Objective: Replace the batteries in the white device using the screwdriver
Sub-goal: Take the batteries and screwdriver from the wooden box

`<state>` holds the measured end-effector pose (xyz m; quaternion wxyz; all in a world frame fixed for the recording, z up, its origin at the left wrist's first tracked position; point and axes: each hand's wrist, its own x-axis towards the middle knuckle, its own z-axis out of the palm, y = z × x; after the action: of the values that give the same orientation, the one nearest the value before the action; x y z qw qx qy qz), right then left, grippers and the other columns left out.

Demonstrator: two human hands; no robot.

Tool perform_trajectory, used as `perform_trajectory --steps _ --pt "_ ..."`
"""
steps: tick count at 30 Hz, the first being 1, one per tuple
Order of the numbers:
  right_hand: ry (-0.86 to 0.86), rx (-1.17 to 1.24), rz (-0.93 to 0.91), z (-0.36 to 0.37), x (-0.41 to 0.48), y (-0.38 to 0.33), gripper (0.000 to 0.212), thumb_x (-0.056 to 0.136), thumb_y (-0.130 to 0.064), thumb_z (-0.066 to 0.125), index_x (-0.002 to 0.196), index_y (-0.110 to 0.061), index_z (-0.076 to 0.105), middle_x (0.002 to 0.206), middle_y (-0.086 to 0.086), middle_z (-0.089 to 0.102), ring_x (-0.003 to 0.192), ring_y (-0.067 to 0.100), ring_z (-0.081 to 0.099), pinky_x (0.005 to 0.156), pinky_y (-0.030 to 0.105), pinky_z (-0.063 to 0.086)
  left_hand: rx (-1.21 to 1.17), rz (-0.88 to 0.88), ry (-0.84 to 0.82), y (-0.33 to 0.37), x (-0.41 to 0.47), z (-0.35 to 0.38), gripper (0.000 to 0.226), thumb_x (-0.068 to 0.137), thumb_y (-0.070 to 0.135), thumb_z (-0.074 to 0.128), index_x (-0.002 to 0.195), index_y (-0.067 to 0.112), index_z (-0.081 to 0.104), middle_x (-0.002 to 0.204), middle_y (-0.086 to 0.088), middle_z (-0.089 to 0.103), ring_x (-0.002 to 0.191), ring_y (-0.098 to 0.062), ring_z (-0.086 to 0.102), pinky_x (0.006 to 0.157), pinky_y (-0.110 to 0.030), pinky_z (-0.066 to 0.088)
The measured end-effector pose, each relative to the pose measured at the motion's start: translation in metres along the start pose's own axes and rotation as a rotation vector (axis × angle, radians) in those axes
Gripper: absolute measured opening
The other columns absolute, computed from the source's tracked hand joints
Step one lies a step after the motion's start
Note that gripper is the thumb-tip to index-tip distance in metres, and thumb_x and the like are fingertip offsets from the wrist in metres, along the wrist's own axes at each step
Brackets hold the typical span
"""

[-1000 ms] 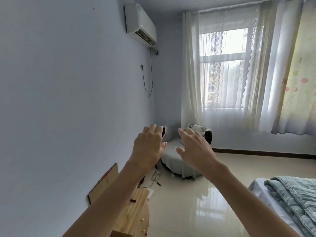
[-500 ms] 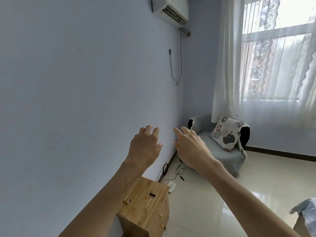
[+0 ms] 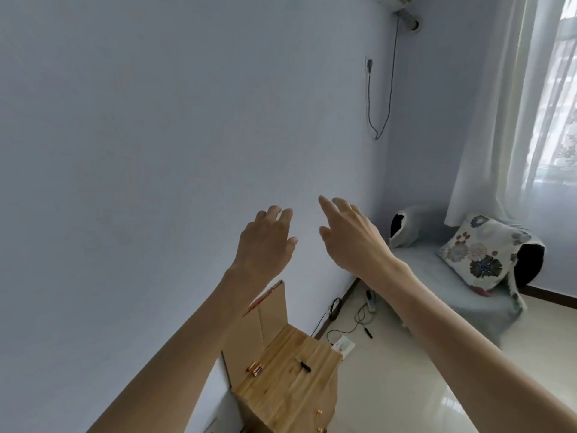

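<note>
As view shifts, cardboard [image 3: 270, 310] appears, batteries [image 3: 254, 367] unmoved

Holds the left hand [image 3: 265, 242] and right hand [image 3: 352, 239] out side by side before a pale wall [image 3: 156, 135], apart, backs up, fingers loosely spread, gripping nothing. Looks down past the left forearm at a wooden cabinet [image 3: 290, 389] with cardboard [image 3: 271, 317] leaning behind it. Finds small batteries [image 3: 254, 368] and a black object [image 3: 305, 367], too small to identify, lying apart on the cabinet top. Takes in cables [image 3: 352, 321] and a white power strip [image 3: 343, 345] on the floor, a flowered cushion [image 3: 480, 251] on a grey seat [image 3: 437, 279], and white curtains [image 3: 499, 120] at right.
</note>
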<state>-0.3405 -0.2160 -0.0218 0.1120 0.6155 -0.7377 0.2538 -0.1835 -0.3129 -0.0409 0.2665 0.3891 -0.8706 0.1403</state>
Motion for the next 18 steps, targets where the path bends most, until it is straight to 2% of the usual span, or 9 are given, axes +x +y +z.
perform_trajectory --steps 11,18 --pt "-0.130 0.105 -0.113 0.096 0.108 0.028 0.056 0.107 -0.033 0.055 0.157 -0.017 0.034 0.156 0.010 0.046 0.140 0.032 0.047 0.106 0.044 0.049 0.070 -0.177 -0.075 -0.054 0.055 0.081 0.057 0.103 0.049 0.059 0.153 0.024 0.047 0.157 -0.002 0.050 0.140 -0.023 0.052 0.106 -0.038 0.053" --pt "-0.231 0.163 -0.214 0.167 0.195 0.056 0.055 0.107 -0.032 0.054 0.157 -0.017 0.037 0.166 0.011 0.032 0.147 0.034 0.041 0.111 0.046 0.045 0.094 -0.360 -0.092 -0.083 0.105 0.153 0.057 0.103 0.045 0.060 0.153 0.020 0.047 0.156 -0.005 0.051 0.138 -0.024 0.052 0.102 -0.038 0.055"
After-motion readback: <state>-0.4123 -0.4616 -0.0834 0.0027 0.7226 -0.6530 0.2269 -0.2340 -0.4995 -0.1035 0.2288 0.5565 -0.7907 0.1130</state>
